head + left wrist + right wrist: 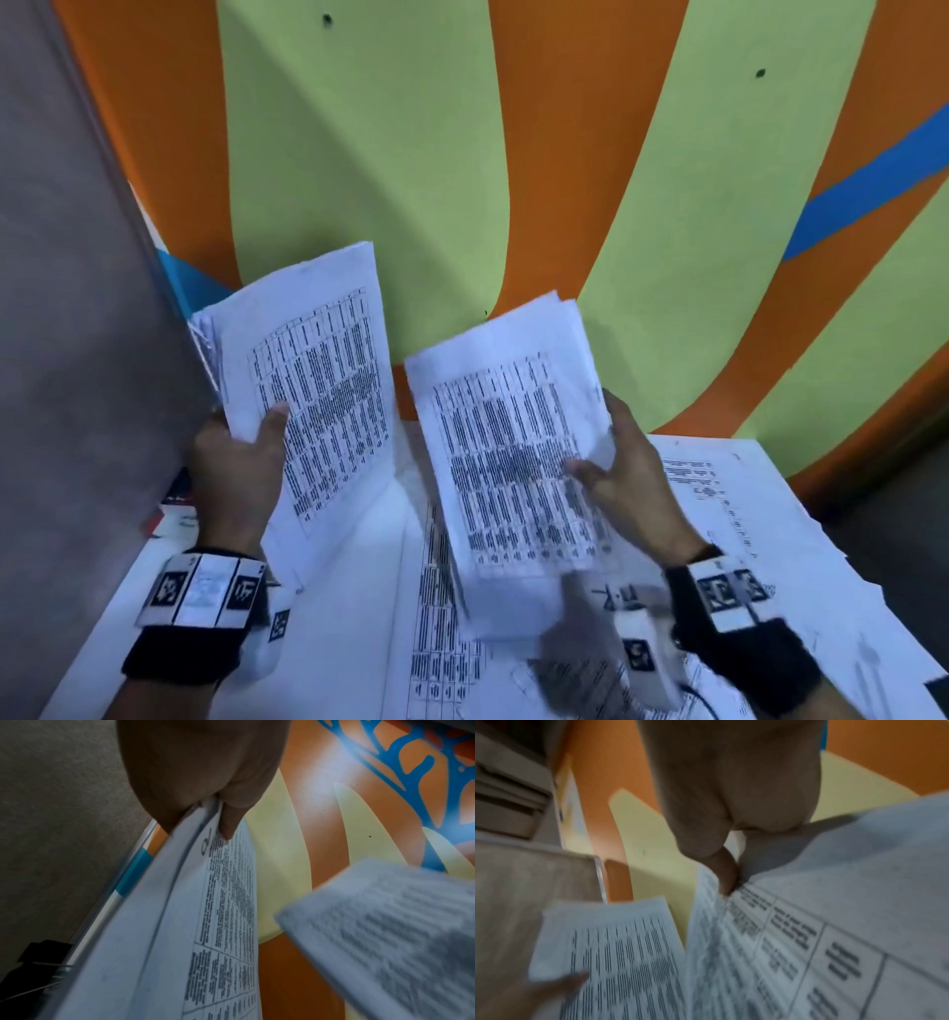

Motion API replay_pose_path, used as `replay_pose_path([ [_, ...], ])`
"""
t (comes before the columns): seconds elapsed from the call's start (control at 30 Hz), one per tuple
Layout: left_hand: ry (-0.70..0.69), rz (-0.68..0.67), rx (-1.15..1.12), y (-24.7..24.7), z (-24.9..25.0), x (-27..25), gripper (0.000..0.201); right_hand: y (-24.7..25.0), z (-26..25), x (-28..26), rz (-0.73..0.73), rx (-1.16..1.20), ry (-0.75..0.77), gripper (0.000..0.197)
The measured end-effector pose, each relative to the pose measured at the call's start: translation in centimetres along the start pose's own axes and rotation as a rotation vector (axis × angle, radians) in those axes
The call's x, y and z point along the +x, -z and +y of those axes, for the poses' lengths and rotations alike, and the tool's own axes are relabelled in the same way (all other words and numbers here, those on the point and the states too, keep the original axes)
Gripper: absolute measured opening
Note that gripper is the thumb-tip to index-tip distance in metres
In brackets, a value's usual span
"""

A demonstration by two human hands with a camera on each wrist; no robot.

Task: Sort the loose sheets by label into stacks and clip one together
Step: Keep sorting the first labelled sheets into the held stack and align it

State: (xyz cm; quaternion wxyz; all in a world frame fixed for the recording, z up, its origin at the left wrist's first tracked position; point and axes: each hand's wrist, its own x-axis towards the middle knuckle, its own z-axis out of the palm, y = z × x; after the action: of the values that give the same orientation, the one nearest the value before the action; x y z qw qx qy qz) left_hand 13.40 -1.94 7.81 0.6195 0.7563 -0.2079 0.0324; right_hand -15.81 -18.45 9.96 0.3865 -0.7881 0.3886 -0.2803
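Observation:
My left hand (241, 452) holds a bundle of white printed sheets (318, 380) upright above the table's left side, thumb across the front page. In the left wrist view the thumb (228, 821) presses on that bundle (205, 923). My right hand (621, 462) grips a second bundle of printed sheets (513, 452), tilted, over the middle of the table. The right wrist view shows the thumb (727, 876) pinching that bundle (795, 943), with the left bundle (618, 953) beside it. A black binder clip (38, 959) shows at the lower left in the left wrist view.
More printed sheets (719, 493) cover the table, some reaching over its right edge. A grey panel (67, 308) stands close on the left. The orange and green wall (513, 154) rises right behind the table. A red and white item (177, 514) lies by the left hand.

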Motion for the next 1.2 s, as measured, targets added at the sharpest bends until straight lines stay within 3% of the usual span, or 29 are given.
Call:
replay_pose_path([
  [0.07, -0.011, -0.028, -0.025, -0.4, 0.4, -0.2, 0.033, 2.3, -1.4, 0.5, -0.042, 0.039, 0.096, 0.053],
  [0.17, -0.033, -0.108, -0.069, -1.1, 1.4, -0.7, 0.023, 3.3, -1.4, 1.5, -0.098, 0.318, 0.032, 0.035],
  [0.23, -0.057, -0.180, -0.120, -1.6, 2.3, -1.2, 0.022, 2.9, -0.7, 2.0, -0.059, 0.430, -0.034, 0.027],
  [0.4, -0.013, -0.425, -0.249, -2.9, 3.0, -2.2, 0.019, 1.2, 1.3, 2.6, -0.015, 0.660, -0.200, 0.034],
  [0.47, 0.015, -0.564, -0.255, -3.5, 2.3, -2.4, 0.037, 1.0, 1.7, 2.7, -0.024, 0.706, -0.233, 0.038],
  [0.57, 0.071, -0.691, -0.397, -3.9, 3.6, -3.6, 0.028, 0.9, 2.2, 2.5, -0.067, 0.796, -0.277, 0.024],
  [0.63, 0.121, -0.744, -0.417, -4.4, 4.2, -4.4, 0.045, 0.8, 2.3, 2.3, -0.053, 0.807, -0.280, 0.020],
  [0.73, 0.228, -0.708, -0.516, -4.6, 4.5, -5.2, 0.089, 0.3, 2.2, 1.9, 0.073, 0.729, -0.204, 0.020],
  [0.77, 0.200, -0.685, -0.545, -4.7, 4.4, -5.4, 0.096, 0.2, 2.0, 1.7, 0.130, 0.702, -0.168, 0.022],
  [0.83, 0.072, -0.664, -0.523, -4.9, 5.1, -6.3, 0.084, -0.2, 1.5, 1.4, 0.220, 0.683, -0.094, 0.024],
  [0.97, -0.053, -0.576, -0.490, -5.5, 6.7, -7.5, 0.031, -0.4, 0.3, 0.7, 0.314, 0.672, 0.055, 0.017],
  [1.1, -0.104, -0.535, -0.466, -5.7, 6.8, -6.7, 0.037, 0.5, 0.1, 0.5, 0.256, 0.639, 0.148, 0.042],
  [1.2, 0.007, -0.609, -0.423, -6.1, 4.9, -6.8, 0.059, 0.9, 1.1, 0.4, 0.151, 0.559, 0.095, 0.069],
])
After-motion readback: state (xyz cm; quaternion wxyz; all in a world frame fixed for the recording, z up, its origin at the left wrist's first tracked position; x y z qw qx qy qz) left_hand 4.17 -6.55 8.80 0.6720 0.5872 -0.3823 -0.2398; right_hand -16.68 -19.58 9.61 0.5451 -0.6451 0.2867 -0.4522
